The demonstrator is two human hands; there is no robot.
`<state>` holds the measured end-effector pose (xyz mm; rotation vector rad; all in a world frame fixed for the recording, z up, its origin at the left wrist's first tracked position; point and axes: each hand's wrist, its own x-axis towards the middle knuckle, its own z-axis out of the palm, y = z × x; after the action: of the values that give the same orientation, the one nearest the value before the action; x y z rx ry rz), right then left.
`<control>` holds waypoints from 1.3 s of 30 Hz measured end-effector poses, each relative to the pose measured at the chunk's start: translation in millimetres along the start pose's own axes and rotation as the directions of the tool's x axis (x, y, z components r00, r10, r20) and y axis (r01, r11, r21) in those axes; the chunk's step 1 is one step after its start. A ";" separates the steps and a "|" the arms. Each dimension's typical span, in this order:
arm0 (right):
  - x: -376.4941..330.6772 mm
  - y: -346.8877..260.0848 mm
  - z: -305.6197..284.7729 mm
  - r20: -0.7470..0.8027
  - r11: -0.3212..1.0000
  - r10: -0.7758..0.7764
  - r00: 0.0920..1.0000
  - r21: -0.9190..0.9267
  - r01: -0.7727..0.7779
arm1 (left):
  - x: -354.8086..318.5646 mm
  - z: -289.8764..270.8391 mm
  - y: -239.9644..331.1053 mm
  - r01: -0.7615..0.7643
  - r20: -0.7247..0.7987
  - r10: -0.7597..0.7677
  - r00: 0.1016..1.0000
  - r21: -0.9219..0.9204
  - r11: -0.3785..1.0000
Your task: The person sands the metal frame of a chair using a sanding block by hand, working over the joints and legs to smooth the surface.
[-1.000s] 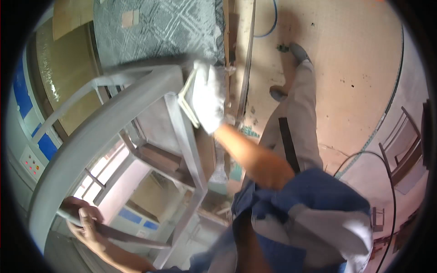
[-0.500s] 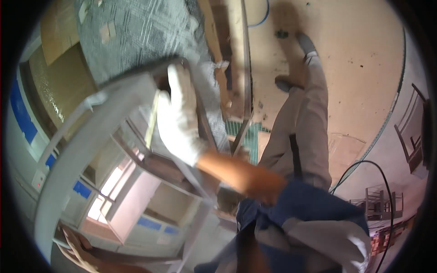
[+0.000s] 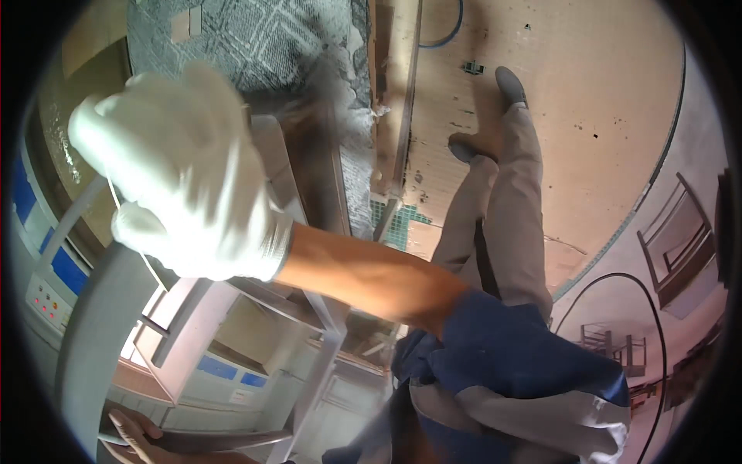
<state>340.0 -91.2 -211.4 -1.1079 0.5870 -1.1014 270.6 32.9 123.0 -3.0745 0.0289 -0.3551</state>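
A grey-painted wooden frame (image 3: 100, 332), like a chair with a broad curved rail and straight legs, fills the left side. Its dark end rests by a textured grey carpet-like cloth (image 3: 286, 39). My right hand (image 3: 185, 170), in a white glove and blurred, is raised above the frame with its fingers curled. A thin pale strip (image 3: 152, 272), seen nearly edge-on, sticks out from under the glove; its kind is unclear. At the lower left my bare left hand (image 3: 135, 433) grips the frame where the curved rail meets a crossbar (image 3: 224, 441). Part of that hand is hidden.
Brown board or cardboard (image 3: 587, 93) covers the floor where my feet stand. A black cable (image 3: 657, 325) loops at the right. Further right are a dark wooden chair frame (image 3: 676, 247) and other stacked frames (image 3: 618, 352). A control panel (image 3: 48, 303) with red lights stands far left.
My right hand has lifted off the frame's dark end and swung left, closer to the camera, with the pale strip. My left hand stays on the frame.
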 end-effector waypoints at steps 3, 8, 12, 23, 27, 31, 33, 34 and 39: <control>-12.0 14.1 0.5 -0.011 0.986 0.126 0.992 0.115 -0.124 | -1.7 0.3 -3.5 -0.003 -0.010 0.003 1.000 -0.009 1.000; 16.1 -62.3 59.1 -0.274 0.975 0.188 0.943 -0.063 -0.213 | -1.0 4.0 -7.5 -0.025 -0.011 0.025 1.000 -0.013 1.000; 11.4 -104.7 61.6 0.239 0.991 -0.011 0.971 -0.124 0.042 | -0.6 0.7 -13.5 -0.017 -0.001 0.017 1.000 0.007 1.000; -22.1 63.4 -41.0 0.214 0.689 0.683 0.698 0.126 -0.713 | -11.0 -26.8 -24.7 0.071 0.028 -0.076 0.997 0.128 0.989; -26.8 43.8 -50.0 0.216 0.794 0.602 0.768 -0.256 -0.551 | -17.8 -38.7 -18.3 0.104 0.044 -0.115 0.992 0.196 0.975; 2.7 30.6 -71.6 0.638 0.675 0.528 0.561 0.086 -0.733 | -21.9 -41.8 -12.8 0.130 0.065 -0.149 0.987 0.233 0.964; 18.6 9.6 -71.8 0.695 0.896 0.427 0.579 -0.240 -0.373 | -24.3 -42.0 -11.7 0.142 0.079 -0.165 0.983 0.246 0.959; 24.1 -5.2 -65.2 0.727 0.919 0.395 0.562 -0.302 -0.254 | -25.9 -41.6 -11.3 0.150 0.083 -0.175 0.981 0.248 0.957; 40.9 -38.9 -33.8 0.843 0.894 0.226 0.489 0.021 -0.448 | -32.3 -44.3 -10.3 0.162 0.133 -0.204 0.970 0.272 0.948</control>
<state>312.2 -143.7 -183.3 -1.0871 -0.1085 -0.1842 229.1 42.0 159.2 -2.8381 -0.2887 -0.1062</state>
